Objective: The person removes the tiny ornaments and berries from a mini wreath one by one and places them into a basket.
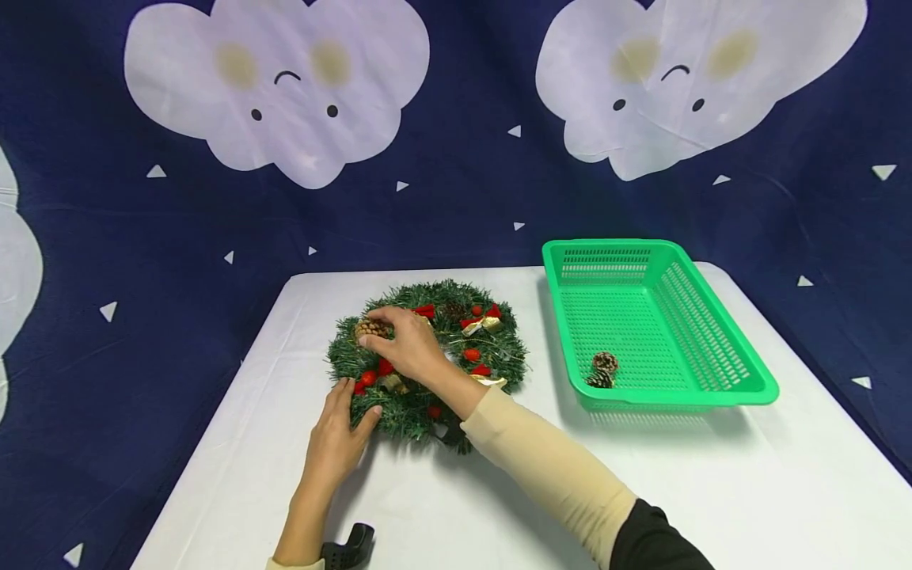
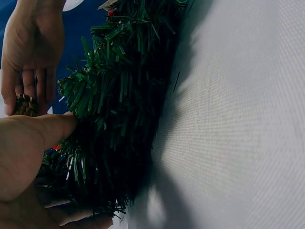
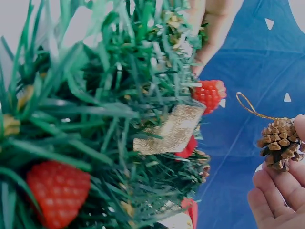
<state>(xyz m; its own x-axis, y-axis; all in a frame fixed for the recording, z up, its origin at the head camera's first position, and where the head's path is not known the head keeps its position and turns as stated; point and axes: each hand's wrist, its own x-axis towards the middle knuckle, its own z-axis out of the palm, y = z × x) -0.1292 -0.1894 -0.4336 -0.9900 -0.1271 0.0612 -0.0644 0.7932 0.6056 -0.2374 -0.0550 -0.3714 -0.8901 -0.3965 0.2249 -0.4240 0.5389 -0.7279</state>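
A green tinsel wreath [image 1: 427,427] with red berries and red-and-gold bows lies on the white table. Over its left side, my right hand [image 1: 409,344] pinches a brown pine cone [image 1: 370,328] between thumb and fingers. In the right wrist view the pine cone [image 3: 279,143] is clear of the greenery, and a thin gold cord loop trails from it. My left hand [image 1: 333,439] holds the wreath's near-left edge. From the left wrist, its thumb [image 2: 59,129] and fingers lie on either side of the tinsel, with some fingertips partly hidden by it.
To the right stands a green plastic basket [image 1: 765,389] with a few pine cones [image 1: 605,362] in its near-left corner. A dark cloth [image 1: 470,206] with cloud faces hangs behind the table [image 1: 541,507]. A black strap device [image 1: 349,546] is on the left wrist.
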